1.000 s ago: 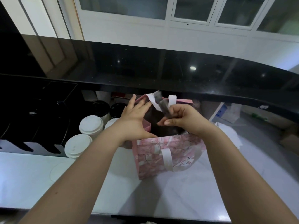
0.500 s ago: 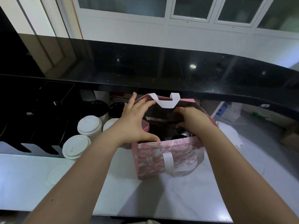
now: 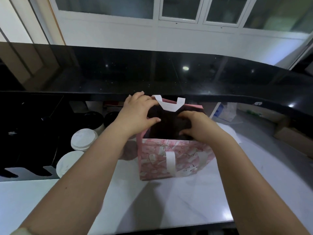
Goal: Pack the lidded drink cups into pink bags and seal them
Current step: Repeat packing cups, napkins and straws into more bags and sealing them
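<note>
Gripping far-left rim of pink patterned paper bag (image 3: 152, 160): left hand (image 3: 135, 114). Right hand (image 3: 199, 128) fingers curled inside bag mouth; grasp indeterminate. White-lidded paper cups (image 3: 83, 139) left of bag.

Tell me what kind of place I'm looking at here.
Likely a drinks shop's service counter: lidded takeaway cups lined up left, a pink carry bag on the white worktop, a raised black ledge behind.

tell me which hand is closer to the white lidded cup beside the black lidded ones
Left. The left hand grips the left rim of the bag, just right of the cup; the right hand is at the bag's right side, farther off.
</note>
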Available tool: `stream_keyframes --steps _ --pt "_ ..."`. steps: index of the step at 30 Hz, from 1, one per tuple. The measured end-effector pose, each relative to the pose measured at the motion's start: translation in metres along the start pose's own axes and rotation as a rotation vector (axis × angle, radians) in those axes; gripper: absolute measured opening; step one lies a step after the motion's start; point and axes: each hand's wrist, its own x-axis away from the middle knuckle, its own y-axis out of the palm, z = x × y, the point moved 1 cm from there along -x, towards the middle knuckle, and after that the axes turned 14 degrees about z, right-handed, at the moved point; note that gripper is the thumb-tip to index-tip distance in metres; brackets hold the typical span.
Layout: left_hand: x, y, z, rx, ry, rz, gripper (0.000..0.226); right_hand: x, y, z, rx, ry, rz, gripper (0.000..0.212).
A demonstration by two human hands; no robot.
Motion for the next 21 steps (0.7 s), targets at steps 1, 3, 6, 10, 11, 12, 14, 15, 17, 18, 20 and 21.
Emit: stream_keyframes --steps 1,3,6,10,11,12,14,15,17,18,20,21 --pt "-0.001 -0.004 0.002 -0.032 0.022 0.019 0.057 0.001 -0.004 -0.002 -0.015 0.005 0.021 0.057" --pt "-0.001 -0.014 0.006 -0.053 0.057 0.048 0.046 0.004 -0.011 -0.004 -0.037 0.013 0.084 0.051" --pt "0.001 -0.024 0.015 -0.034 0.109 0.089 0.033 0.009 -0.017 -0.004 -0.034 0.032 0.174 0.036" --pt "-0.002 -0.032 0.026 0.003 0.176 0.128 0.028 0.017 -0.024 -0.008 0.032 0.083 0.23 0.037" --pt "-0.004 -0.032 0.03 0.007 0.195 0.124 0.028 0.02 -0.026 -0.009 0.048 0.102 0.244 0.037" --pt "-0.005 -0.032 0.034 0.01 0.215 0.12 0.027 0.023 -0.028 -0.01 0.064 0.123 0.256 0.036" --pt "-0.005 -0.027 0.046 0.015 0.268 0.121 0.026 0.03 -0.032 -0.009 0.092 0.163 0.284 0.034" --pt "-0.005 -0.024 0.053 0.019 0.3 0.123 0.026 0.036 -0.034 -0.008 0.106 0.181 0.302 0.034" --pt "-0.003 -0.016 0.07 0.033 0.36 0.118 0.025 0.05 -0.04 -0.005 0.133 0.211 0.335 0.033" --pt "-0.002 -0.012 0.079 0.039 0.389 0.111 0.026 0.057 -0.043 -0.003 0.149 0.228 0.349 0.034" --pt "0.0 -0.002 0.098 0.051 0.437 0.087 0.027 0.074 -0.05 0.005 0.189 0.267 0.383 0.034" --pt "0.001 0.003 0.108 0.067 0.449 0.066 0.027 0.083 -0.054 0.01 0.208 0.289 0.399 0.035"
